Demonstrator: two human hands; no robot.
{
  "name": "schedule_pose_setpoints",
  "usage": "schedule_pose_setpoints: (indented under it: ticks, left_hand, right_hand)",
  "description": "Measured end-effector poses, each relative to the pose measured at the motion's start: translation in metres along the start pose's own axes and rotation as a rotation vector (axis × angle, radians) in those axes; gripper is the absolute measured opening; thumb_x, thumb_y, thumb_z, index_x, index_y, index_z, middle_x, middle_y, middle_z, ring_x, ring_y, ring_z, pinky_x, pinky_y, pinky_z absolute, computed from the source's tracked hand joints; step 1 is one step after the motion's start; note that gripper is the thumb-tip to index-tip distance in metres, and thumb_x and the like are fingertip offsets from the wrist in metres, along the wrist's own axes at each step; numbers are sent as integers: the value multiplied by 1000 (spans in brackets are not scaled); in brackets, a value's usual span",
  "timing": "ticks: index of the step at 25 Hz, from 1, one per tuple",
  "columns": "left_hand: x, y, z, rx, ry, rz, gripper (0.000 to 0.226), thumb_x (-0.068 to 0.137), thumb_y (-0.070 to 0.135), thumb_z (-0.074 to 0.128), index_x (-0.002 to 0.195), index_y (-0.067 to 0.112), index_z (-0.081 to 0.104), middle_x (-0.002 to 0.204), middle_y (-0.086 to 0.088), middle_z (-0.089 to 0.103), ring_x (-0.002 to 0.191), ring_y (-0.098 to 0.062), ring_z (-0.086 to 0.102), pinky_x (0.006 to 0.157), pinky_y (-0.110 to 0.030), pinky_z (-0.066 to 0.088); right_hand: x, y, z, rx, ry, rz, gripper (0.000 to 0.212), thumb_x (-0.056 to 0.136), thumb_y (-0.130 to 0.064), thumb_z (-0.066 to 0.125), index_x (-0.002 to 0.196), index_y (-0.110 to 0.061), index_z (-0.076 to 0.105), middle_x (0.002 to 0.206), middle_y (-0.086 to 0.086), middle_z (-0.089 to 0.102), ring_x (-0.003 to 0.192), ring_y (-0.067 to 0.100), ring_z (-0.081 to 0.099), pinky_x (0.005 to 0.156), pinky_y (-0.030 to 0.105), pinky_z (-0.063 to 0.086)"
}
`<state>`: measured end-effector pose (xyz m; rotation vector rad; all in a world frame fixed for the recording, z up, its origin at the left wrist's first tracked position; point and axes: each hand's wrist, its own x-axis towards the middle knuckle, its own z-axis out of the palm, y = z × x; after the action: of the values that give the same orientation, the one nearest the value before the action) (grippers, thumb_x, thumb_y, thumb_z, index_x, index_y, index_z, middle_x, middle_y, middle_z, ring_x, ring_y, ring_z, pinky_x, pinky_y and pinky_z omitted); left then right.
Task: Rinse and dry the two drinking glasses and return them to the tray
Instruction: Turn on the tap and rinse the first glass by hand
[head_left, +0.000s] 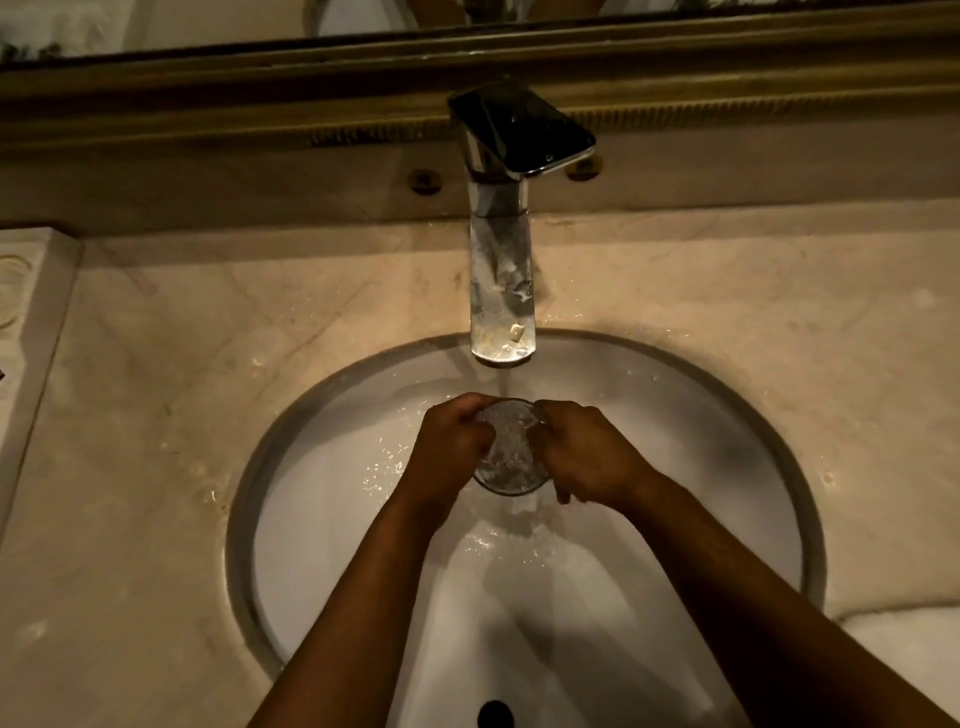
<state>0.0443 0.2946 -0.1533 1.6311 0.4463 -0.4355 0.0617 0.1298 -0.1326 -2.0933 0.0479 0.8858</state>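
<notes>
A clear drinking glass (510, 453) is held upright over the white sink (322, 519), right under the stream running from the chrome faucet (501, 291). Water churns inside the glass and spills down from it. My left hand (451, 451) grips the glass on its left side, fingers curled at the rim. My right hand (587, 453) grips its right side, with fingers curled over the rim. I see only this one glass. No tray shows clearly.
The beige marble counter (156, 364) surrounds the round basin and is speckled with water drops. A pale raised edge (31, 312) stands at the far left. Something white (909, 654) lies at the lower right. A framed mirror (260, 67) runs along the back.
</notes>
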Motion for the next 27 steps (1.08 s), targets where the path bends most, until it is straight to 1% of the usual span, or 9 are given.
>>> schedule_pose_setpoints:
  ticks: [4, 8, 10, 14, 16, 19, 22, 24, 27]
  left_hand:
    - [-5, -7, 2, -330, 77, -22, 31, 87, -4, 55, 107, 6, 77, 105, -20, 77, 101, -41, 73, 90, -52, 59]
    - [-5, -9, 10, -417, 114, 77, 15, 87, 2, 68, 99, 9, 75, 97, -13, 78, 92, -29, 74, 81, -40, 60]
    - [-5, -7, 19, -440, 197, 26, 25, 89, -6, 64, 88, 15, 77, 90, -10, 79, 83, -24, 76, 70, -35, 60]
    - [-7, -10, 35, -438, 205, -188, 14, 93, 17, 63, 83, 11, 71, 76, -14, 69, 51, -17, 61, 40, -21, 41]
    - [-8, -14, 36, -377, 182, -291, 27, 100, 12, 53, 75, 9, 62, 66, -13, 59, 37, -10, 45, 34, -16, 27]
    - [-9, -4, 34, -335, 86, -285, 34, 101, 2, 48, 69, 8, 58, 61, -12, 54, 35, -11, 40, 38, -19, 23]
    - [1, 2, 34, -193, 111, -252, 20, 100, 12, 54, 91, 2, 69, 80, -16, 69, 60, -28, 62, 51, -31, 48]
    - [1, -7, 36, -11, 237, -189, 20, 100, 17, 54, 93, 12, 72, 92, -12, 75, 84, -32, 72, 75, -41, 60]
    - [-21, -15, 42, 155, 584, -20, 24, 105, 17, 48, 90, 25, 65, 98, 0, 68, 97, -21, 66, 88, -32, 54]
  right_hand:
    - [-6, 3, 19, 543, 134, 8, 35, 102, -44, 48, 123, -22, 64, 88, 4, 71, 69, 17, 64, 60, 29, 49]
    - [-1, 3, 27, 947, 166, 167, 38, 104, -44, 43, 122, -19, 64, 110, 10, 72, 97, 25, 69, 80, 39, 57]
    - [-1, 1, 33, 1115, 102, 140, 36, 103, -44, 44, 119, -22, 68, 114, 6, 75, 109, 25, 68, 92, 42, 55]
    - [11, -10, 40, 996, 140, -5, 50, 92, -58, 54, 124, -20, 67, 118, 4, 73, 107, 23, 67, 79, 34, 55]
    - [18, -18, 37, 935, 258, -15, 32, 90, -41, 59, 110, -20, 73, 111, 4, 75, 107, 26, 69, 88, 43, 57]
    - [24, -23, 32, 894, 392, -34, 17, 96, -20, 58, 103, -18, 74, 105, 5, 77, 102, 23, 72, 95, 44, 57]
    - [28, -26, 32, 946, 528, 20, 16, 99, -22, 57, 96, -22, 73, 98, 1, 76, 96, 20, 73, 88, 40, 59]
    - [31, -26, 34, 986, 589, 25, 20, 100, -18, 54, 93, -21, 73, 92, 0, 76, 90, 18, 73, 83, 37, 60]
    - [28, -30, 40, 958, 613, 13, 27, 103, -17, 51, 89, -27, 71, 82, -8, 75, 77, 9, 73, 72, 27, 59]
